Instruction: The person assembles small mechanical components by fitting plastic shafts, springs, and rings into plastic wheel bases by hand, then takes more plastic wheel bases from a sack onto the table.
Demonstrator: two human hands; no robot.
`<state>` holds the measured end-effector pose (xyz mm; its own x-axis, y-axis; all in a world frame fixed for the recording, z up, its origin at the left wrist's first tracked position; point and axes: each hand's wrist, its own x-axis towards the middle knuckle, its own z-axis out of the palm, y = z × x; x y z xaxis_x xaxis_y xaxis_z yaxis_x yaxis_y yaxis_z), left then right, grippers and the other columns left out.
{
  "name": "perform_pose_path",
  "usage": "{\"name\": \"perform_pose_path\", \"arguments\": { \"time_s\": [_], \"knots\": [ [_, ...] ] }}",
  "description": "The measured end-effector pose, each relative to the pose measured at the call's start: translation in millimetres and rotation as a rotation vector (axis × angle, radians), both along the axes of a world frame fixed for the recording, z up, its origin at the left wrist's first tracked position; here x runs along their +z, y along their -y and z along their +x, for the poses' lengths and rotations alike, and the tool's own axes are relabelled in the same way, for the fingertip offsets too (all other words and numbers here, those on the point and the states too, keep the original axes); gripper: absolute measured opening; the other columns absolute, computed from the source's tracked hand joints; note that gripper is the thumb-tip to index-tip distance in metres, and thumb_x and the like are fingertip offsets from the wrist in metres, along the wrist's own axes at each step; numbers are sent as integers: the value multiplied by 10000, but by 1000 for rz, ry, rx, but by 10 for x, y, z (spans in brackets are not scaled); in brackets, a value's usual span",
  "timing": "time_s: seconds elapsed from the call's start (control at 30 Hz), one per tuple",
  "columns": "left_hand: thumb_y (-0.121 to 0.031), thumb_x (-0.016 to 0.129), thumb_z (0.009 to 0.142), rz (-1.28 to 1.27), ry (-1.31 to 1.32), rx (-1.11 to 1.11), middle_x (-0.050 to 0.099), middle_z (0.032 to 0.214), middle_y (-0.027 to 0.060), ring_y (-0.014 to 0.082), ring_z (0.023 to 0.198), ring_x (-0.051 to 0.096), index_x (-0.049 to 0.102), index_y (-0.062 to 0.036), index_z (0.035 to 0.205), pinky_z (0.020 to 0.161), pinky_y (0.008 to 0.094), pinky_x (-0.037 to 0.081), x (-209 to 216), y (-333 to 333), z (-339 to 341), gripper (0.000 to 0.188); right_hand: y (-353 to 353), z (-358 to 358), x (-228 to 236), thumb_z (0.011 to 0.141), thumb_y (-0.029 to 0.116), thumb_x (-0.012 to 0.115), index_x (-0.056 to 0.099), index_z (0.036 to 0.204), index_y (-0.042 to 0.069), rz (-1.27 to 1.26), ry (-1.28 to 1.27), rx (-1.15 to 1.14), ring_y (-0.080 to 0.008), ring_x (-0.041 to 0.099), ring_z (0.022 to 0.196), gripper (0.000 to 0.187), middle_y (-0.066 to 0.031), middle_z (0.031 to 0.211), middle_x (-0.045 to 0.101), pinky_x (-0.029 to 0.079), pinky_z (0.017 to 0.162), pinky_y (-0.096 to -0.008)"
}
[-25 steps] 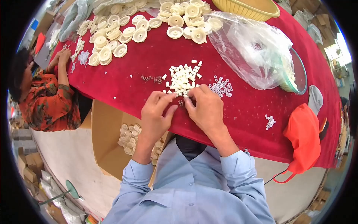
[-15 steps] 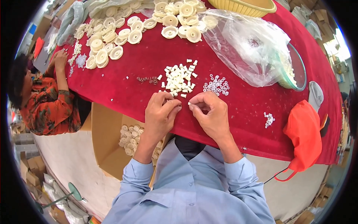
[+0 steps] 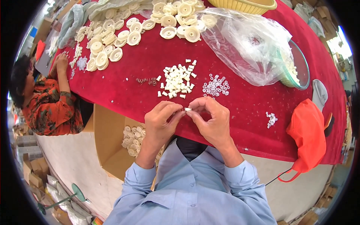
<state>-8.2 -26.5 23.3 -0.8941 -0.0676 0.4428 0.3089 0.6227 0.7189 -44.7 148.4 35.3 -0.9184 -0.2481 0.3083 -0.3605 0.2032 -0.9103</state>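
Just over the table's near edge, my left hand and my right hand meet at their fingertips. My right thumb and finger pinch a small cream plastic bushing. Between my left fingertips is a tiny dark piece, seemingly a coil spring, mostly hidden, up against the bushing. Beyond my hands lies a pile of cream bushings. Several thin metal springs lie left of that pile, and small translucent rings lie to its right.
Cream plastic discs cover the far left of the red tablecloth. A clear plastic bag, green basket and yellow basket stand far right. A red cloth bag hangs rightward. A co-worker sits left, beside a cardboard box.
My hands have come together, the right moving slightly left, so the bushing now meets the piece in my left fingertips. Before, a gap separated them.
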Motion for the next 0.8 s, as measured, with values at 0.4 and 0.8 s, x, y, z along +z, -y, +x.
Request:
{"name": "perform_pose_path", "arguments": {
  "time_s": [0.4,0.8],
  "knots": [
    [34,817,844,473,146,-129,749,910,101,133,729,705,788,3,1022,618,246,566,11,-3,92,183,-104,51,25,807,-60,812,702,967,10,-140,69,48,-144,732,783,206,-78,873,733,580,698,-271],
    [-106,642,1050,739,518,-177,684,735,34,74,564,596,743,16,982,517,213,466,29,-44,198,173,-112,117,113,826,-42,778,703,1032,20,35,-329,120,-283,738,809,228,-129,913,724,593,686,-353]
  ]
}}
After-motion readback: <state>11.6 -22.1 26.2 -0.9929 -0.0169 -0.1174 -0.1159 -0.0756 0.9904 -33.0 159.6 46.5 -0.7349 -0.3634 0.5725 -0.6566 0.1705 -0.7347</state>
